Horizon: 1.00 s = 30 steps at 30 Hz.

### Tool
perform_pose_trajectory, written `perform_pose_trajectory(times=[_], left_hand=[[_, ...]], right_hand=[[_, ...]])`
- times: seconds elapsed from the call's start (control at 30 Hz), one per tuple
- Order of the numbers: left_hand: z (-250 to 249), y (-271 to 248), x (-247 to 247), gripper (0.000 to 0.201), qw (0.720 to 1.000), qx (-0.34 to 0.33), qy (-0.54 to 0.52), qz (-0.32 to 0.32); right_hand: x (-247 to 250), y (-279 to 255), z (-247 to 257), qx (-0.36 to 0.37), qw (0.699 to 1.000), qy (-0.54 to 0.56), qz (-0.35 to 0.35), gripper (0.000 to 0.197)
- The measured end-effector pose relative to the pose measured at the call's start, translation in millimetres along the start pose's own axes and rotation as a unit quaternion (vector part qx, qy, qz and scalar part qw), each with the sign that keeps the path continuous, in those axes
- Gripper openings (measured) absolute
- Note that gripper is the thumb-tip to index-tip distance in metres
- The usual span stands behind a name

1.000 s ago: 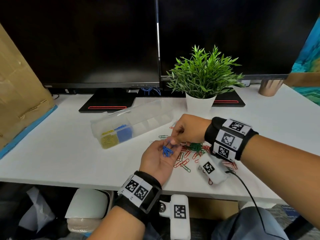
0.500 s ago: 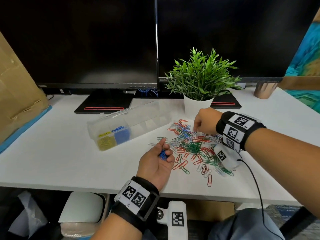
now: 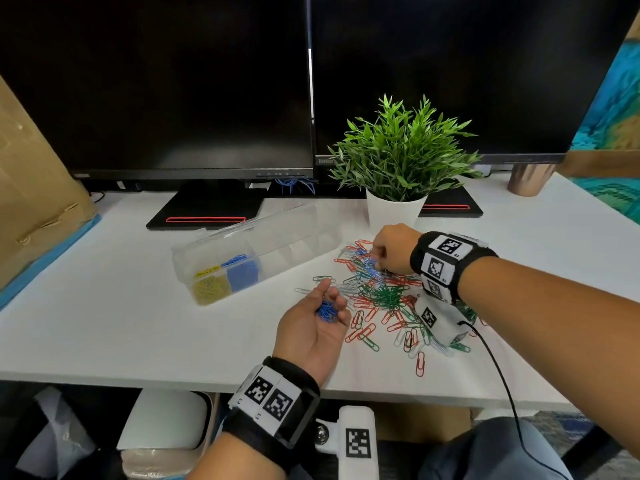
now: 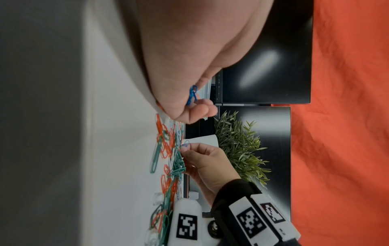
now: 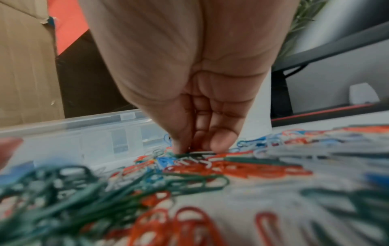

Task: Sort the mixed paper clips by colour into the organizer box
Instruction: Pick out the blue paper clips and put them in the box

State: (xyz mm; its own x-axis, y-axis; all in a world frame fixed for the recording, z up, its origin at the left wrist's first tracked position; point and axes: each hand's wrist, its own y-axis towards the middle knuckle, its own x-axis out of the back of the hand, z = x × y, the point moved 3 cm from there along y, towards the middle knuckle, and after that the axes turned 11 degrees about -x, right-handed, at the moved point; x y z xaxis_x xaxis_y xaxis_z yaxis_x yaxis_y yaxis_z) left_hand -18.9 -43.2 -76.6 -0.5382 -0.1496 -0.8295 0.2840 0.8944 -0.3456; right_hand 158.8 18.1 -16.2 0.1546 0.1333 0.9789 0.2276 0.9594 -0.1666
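Observation:
My left hand (image 3: 329,304) lies palm up on the white desk (image 3: 104,306), fingers curled round a small bunch of blue paper clips (image 3: 325,311), which also show in the left wrist view (image 4: 192,95). To its right lies the mixed pile of red, green, white and blue clips (image 3: 384,299). My right hand (image 3: 375,260) reaches down onto the pile's far edge and pinches a blue clip (image 4: 186,143); its fingertips (image 5: 219,144) sit among the clips. The clear organizer box (image 3: 298,233) lies to the left, with yellow clips (image 3: 211,287) and blue clips (image 3: 242,271) in its two nearest compartments.
A potted plant (image 3: 394,211) stands just behind the right hand. Two dark monitors (image 3: 173,98) line the back, a cardboard box (image 3: 31,202) stands at the left and a copper cup (image 3: 528,178) at the back right. A black cable (image 3: 498,372) trails from my right wrist.
The right hand has left the left palm and moved to the far edge of the pile. The left hand stays put, its fingers curled closer over the blue clips.

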Motion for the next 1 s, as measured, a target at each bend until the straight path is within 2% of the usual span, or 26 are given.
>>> perform_pose_trajectory(times=[0.13, 0.3, 0.43, 0.53, 0.7, 0.83, 1.0], left_hand=[[0, -2, -2, 0.02, 1.0, 0.0, -0.01, 0.01], [0, -2, -1, 0.02, 1.0, -0.004, -0.008, 0.014], [1, -1, -1, 0.022, 1.0, -0.008, -0.005, 0.017], [1, -1, -2, 0.021, 1.0, -0.012, -0.001, 0.017], [2, -1, -2, 0.022, 1.0, -0.012, 0.008, 0.013], [2, 1, 0, 0.023, 1.0, -0.009, 0.008, 0.011], [2, 1, 1, 0.024, 1.0, -0.008, 0.009, 0.01]], right_hand=[[-1, -6, -10, 0.004, 0.999, 0.039, -0.015, 0.016], [4, -12, -14, -0.004, 0.999, -0.028, -0.026, 0.016], [12, -17, -10, 0.036, 0.996, -0.074, -0.022, 0.024], [12, -20, -4, 0.073, 0.995, -0.062, -0.015, 0.016], [5, -18, 5, 0.109, 0.993, -0.044, 0.007, 0.017], [3, -19, 7, 0.108, 0.993, -0.053, 0.017, 0.02], [1, -16, 9, 0.108, 0.993, -0.054, -0.005, 0.023]])
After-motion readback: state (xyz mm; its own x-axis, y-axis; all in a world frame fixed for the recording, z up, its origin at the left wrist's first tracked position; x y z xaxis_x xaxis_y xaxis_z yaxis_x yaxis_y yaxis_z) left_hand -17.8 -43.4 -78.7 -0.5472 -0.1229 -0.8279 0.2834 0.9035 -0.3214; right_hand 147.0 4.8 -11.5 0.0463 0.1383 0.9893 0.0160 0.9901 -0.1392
